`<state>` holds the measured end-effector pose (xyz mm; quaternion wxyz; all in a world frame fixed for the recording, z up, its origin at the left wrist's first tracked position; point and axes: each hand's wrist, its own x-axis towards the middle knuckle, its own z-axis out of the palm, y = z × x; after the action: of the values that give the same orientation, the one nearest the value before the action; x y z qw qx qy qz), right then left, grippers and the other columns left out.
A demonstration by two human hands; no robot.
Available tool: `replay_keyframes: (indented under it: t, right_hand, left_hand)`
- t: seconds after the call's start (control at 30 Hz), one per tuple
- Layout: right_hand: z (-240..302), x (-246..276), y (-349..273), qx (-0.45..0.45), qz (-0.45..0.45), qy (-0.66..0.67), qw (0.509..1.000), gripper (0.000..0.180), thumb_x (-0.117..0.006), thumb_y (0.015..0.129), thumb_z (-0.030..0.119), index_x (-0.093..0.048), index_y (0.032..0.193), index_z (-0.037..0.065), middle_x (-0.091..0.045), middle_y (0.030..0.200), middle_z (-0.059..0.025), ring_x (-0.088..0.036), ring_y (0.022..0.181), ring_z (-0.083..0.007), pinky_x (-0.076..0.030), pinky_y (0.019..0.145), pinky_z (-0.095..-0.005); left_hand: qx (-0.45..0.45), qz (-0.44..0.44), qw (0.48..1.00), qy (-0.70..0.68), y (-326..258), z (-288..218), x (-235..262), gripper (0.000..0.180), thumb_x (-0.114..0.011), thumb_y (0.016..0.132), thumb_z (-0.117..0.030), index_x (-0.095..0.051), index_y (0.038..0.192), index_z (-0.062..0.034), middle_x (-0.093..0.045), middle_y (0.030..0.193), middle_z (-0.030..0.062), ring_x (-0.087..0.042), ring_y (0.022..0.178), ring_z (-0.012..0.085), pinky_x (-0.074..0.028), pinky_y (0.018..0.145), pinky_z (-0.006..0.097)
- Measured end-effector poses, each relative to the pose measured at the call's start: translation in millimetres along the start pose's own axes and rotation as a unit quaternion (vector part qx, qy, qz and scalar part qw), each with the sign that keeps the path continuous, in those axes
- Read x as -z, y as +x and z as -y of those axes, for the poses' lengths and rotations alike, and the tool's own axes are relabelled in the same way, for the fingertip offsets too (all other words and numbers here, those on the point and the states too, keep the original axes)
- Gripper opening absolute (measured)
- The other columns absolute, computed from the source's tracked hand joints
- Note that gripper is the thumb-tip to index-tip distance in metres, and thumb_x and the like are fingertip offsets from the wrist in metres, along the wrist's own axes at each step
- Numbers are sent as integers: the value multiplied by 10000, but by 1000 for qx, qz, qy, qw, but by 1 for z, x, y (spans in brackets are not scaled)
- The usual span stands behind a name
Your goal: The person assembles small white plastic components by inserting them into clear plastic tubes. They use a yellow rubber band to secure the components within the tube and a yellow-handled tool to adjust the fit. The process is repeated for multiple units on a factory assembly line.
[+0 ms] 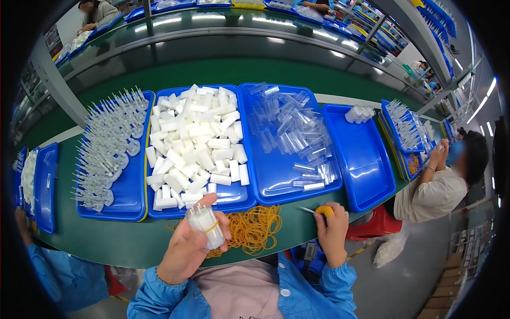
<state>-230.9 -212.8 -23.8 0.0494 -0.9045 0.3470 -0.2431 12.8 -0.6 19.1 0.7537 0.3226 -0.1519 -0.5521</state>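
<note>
My left hand (194,239) grips a small bundle of clear and white tubes (206,226) with a yellow rubber band around it, held upright before the trays. My right hand (333,231) is closed at the table's front edge. From it a thin pointed metal tool (306,209) sticks out to the left, with yellow at the grip; its exact kind is unclear. Between my hands, a heap of yellow rubber bands (255,228) lies on the green table. Beyond my left hand, a blue tray holds white foam-like blocks (199,143); the tray to its right holds clear plastic tubes (292,119).
At left a blue tray (133,199) carries rows of white thin-stemmed parts (109,143). At right another blue tray (364,170) holds a few tube bundles (360,114) at its far end. Co-workers sit on both sides; one (438,186) is near a red stool (374,227).
</note>
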Motion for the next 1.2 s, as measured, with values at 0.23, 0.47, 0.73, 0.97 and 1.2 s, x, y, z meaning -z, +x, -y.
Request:
replay_keyframes:
  t: [0.23,0.47,0.73,0.97,1.2]
  right_hand:
    - [23,18,-9,-152,-28,295,943,117,-605,856,44,-595,961,-9,-581,834,-101,-614,682,-182,-466,628,-271]
    - [25,5,6,-99,-12,312,945,90,-606,847,40,-620,921,-8,-618,794,-106,-625,734,-211,-473,664,-301]
    - [63,21,28,-170,-24,493,853,109,-560,873,38,-605,942,-32,-615,834,-92,-610,736,-162,-491,689,-283]
    - [124,18,57,-64,85,644,757,154,-566,898,76,-596,985,-47,-609,884,-97,-613,758,-166,-504,691,-283]
    - [137,13,66,-50,176,669,721,153,-581,896,68,-597,994,-50,-618,922,-90,-607,775,-127,-509,699,-248]
  left_hand:
    - [21,-12,999,-37,-2,2,2,766,-719,797,-318,-324,1366,9,-516,1098,121,-575,941,238,-512,711,324]
    - [29,-21,998,-47,-5,4,7,810,-746,762,-365,-341,1355,11,-563,1053,117,-605,909,247,-514,755,337]
    - [30,-16,997,76,-8,4,-2,725,-709,814,-329,-370,1360,6,-585,1110,94,-580,1031,199,-448,900,307]
    - [-14,16,983,183,-11,21,1,660,-676,855,-146,-325,1396,-7,-490,1276,88,-488,1170,165,-398,982,318]
    - [-61,3,959,277,-11,19,3,664,-707,809,-98,-372,1375,-9,-461,1300,103,-464,1195,178,-379,990,296]
